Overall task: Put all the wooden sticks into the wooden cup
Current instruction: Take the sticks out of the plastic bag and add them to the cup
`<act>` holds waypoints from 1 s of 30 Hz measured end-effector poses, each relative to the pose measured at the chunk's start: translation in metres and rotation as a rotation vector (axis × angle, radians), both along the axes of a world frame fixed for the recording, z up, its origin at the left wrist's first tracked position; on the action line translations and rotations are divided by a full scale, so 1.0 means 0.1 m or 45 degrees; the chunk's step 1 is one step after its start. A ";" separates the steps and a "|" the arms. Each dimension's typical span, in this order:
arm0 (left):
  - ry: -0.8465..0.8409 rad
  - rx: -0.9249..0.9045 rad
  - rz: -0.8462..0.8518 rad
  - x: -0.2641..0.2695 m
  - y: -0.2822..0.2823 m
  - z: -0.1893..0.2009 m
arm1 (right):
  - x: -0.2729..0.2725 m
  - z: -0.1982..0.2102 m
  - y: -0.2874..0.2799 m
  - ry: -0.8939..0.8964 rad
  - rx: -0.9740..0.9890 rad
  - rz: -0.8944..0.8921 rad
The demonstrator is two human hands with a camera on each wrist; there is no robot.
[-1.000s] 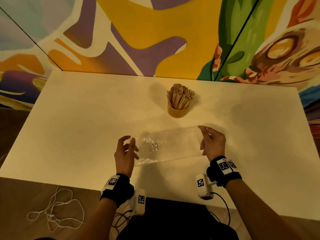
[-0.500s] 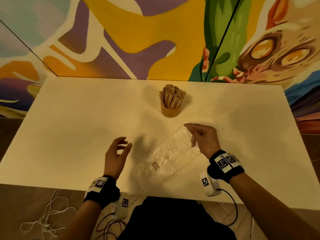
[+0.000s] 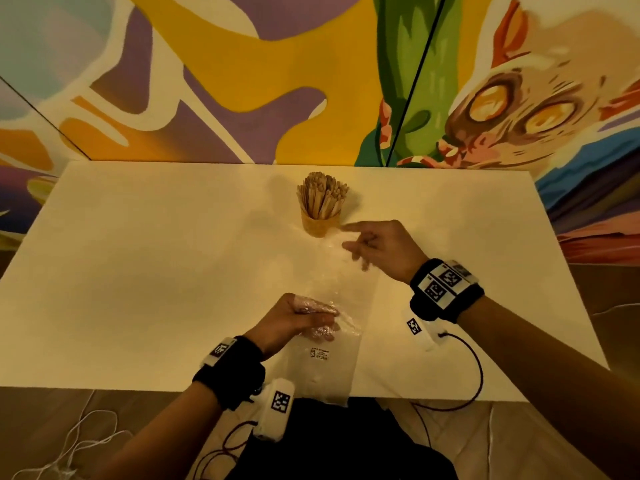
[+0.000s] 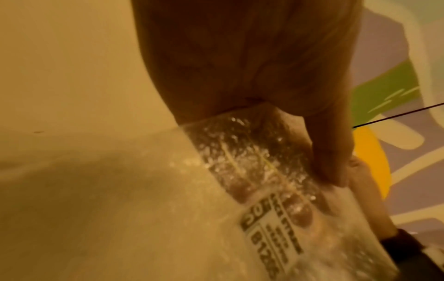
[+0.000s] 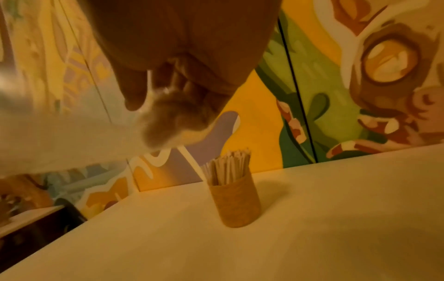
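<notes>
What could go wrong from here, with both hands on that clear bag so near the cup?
1. The right hand holds the clear bag right beside the wooden cup; a tug might tip it and spill the wooden sticks.
2. The left hand grips thin film, which may slip or tear.

Camera layout: 1 head view, 2 wrist views.
Head cam looks forward and down over the table [image 3: 138, 271], covering both hands and the wall mural [image 3: 242, 81]. Left wrist cam sits close, aimed along the left hand [image 4: 252, 57] at the plastic bag [image 4: 276, 171]. Right wrist cam sits low, facing the wooden cup [image 5: 236, 205] and mural; head view shares both.
</notes>
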State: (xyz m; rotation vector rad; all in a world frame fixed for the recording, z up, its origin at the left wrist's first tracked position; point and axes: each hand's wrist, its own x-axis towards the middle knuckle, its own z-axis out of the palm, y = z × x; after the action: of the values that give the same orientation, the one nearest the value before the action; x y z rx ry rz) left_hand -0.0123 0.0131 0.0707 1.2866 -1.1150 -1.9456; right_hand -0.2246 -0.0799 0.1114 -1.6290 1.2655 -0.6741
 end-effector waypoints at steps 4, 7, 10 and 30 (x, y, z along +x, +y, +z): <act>-0.086 -0.049 0.107 0.05 0.03 0.02 | -0.11 0.10 0.13 0.232 -0.619 0.057; -0.160 -0.143 0.151 0.08 0.05 0.05 | 0.05 0.12 0.50 0.280 -0.636 0.475; -0.134 -0.186 0.221 0.09 0.08 0.14 | 0.15 -0.11 0.73 0.298 -0.371 0.554; -0.162 -0.322 0.655 0.10 0.01 0.17 | 0.27 -0.45 0.78 -0.645 0.670 -0.134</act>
State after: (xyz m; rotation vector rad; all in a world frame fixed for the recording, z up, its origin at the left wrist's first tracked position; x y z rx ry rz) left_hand -0.0026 0.0139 0.0876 1.4012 -0.9342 -1.3209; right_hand -0.1974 -0.0020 0.0668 -0.8941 1.0400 -0.6894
